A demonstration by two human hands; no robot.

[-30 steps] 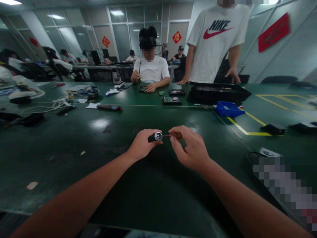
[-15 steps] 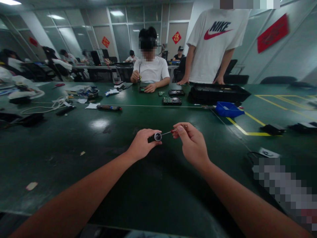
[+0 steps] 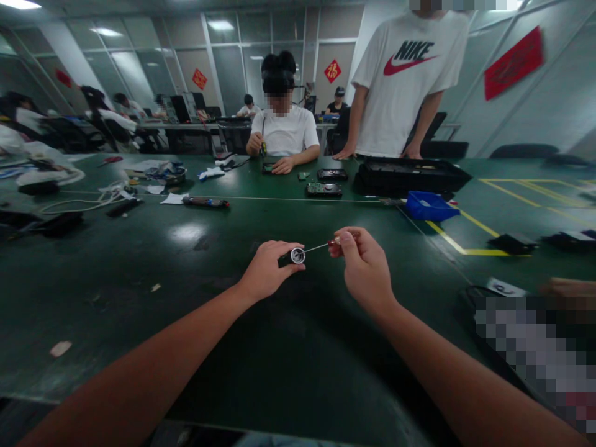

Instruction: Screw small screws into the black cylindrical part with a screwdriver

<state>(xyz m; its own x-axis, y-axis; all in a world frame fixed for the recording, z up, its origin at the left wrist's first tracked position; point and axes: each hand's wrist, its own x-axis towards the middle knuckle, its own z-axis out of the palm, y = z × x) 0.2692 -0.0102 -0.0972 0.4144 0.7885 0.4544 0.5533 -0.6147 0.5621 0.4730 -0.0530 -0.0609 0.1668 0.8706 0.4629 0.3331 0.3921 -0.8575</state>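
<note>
My left hand (image 3: 267,271) is closed around a small black cylinder with a silver-rimmed round end (image 3: 298,255), which faces me. Its kind is not clear, and my palm hides most of its body. In my right hand (image 3: 365,264) is a screwdriver (image 3: 338,240) with a reddish, see-through handle, pinched between thumb and fingers. The thin metal shaft points left, its tip at the rim or opening of the cylinder. Whether the tip is inside cannot be made out. Both hands are held above the green table (image 3: 261,360).
Across the table a seated person (image 3: 286,130) works by opened devices with circuit boards (image 3: 323,189); another person (image 3: 410,81) stands beside a black tray (image 3: 412,177). A blue bin (image 3: 431,206) sits at right, a pen-like tool (image 3: 205,202) at left, and cables (image 3: 93,202) beyond.
My right hand has shifted slightly up and right, with more of the screwdriver's shaft and handle showing. The cylinder's round end faces me a little more. A blurred hand has appeared at the right edge.
</note>
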